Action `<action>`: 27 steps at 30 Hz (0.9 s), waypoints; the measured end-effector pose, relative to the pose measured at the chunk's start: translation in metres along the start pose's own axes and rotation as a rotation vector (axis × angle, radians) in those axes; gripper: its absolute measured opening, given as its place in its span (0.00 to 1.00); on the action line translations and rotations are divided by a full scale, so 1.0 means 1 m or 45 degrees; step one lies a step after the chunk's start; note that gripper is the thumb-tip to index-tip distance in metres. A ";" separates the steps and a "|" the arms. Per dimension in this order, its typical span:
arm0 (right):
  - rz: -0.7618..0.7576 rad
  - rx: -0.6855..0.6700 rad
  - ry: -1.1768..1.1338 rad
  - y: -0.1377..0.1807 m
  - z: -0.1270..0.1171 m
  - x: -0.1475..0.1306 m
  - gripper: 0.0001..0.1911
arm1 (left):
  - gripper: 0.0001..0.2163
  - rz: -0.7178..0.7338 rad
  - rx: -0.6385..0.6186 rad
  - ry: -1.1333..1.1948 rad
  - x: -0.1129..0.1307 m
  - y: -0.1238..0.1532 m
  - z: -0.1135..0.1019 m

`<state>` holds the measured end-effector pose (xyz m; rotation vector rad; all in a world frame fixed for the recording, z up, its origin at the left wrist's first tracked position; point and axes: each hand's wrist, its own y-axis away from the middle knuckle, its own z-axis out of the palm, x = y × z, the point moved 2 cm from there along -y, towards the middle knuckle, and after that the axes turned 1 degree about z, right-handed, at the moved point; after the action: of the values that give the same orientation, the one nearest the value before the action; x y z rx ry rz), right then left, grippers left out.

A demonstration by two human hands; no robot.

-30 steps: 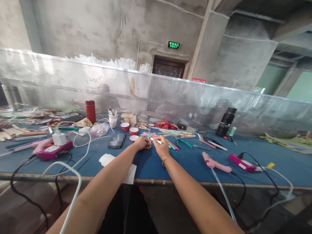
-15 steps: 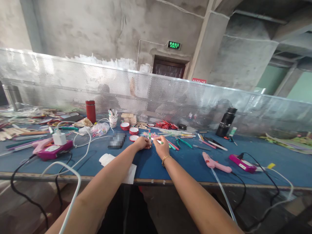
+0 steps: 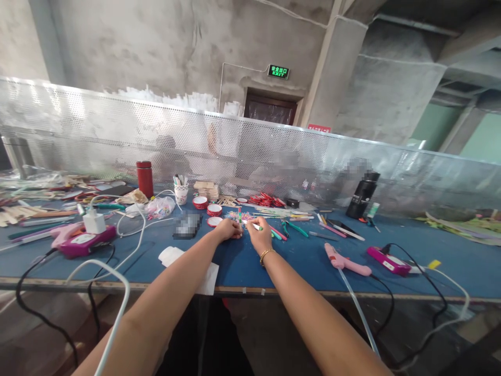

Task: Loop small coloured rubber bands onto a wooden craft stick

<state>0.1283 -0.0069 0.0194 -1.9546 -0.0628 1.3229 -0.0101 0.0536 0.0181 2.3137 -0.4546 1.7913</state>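
My left hand [image 3: 229,228] is closed on a narrow upright stick [image 3: 240,214] with red and green bands. My right hand [image 3: 260,238] grips a white marker pen [image 3: 255,226] with a green end, its other end pointing at the stick. The two hands almost meet over the blue table. Behind them lies a scatter of small colourful bits [image 3: 230,214]. Just right of my right hand are a few coloured pens [image 3: 278,233] and teal-handled pliers [image 3: 298,228].
Round red-rimmed tins [image 3: 200,202] and a cup of pens [image 3: 181,193] stand left of the hands. A pink glue gun [image 3: 346,262] lies right, another [image 3: 66,235] left, with trailing cables. White paper [image 3: 209,279] lies under my left forearm. A perforated metal screen [image 3: 250,151] closes the back.
Hardly anything differs. Both hands keep their hold on the stick and marker, and the whole view has shifted very slightly.
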 end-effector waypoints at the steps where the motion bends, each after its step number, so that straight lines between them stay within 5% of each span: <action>1: -0.020 -0.017 -0.015 0.000 0.000 -0.001 0.08 | 0.09 0.002 0.000 0.001 0.000 0.000 0.000; 27: -0.035 -0.050 -0.024 0.000 0.000 -0.002 0.08 | 0.12 -0.013 0.005 0.015 0.004 0.002 0.001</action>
<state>0.1274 -0.0078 0.0204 -1.9678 -0.1255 1.3315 -0.0095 0.0506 0.0214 2.3021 -0.4375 1.8020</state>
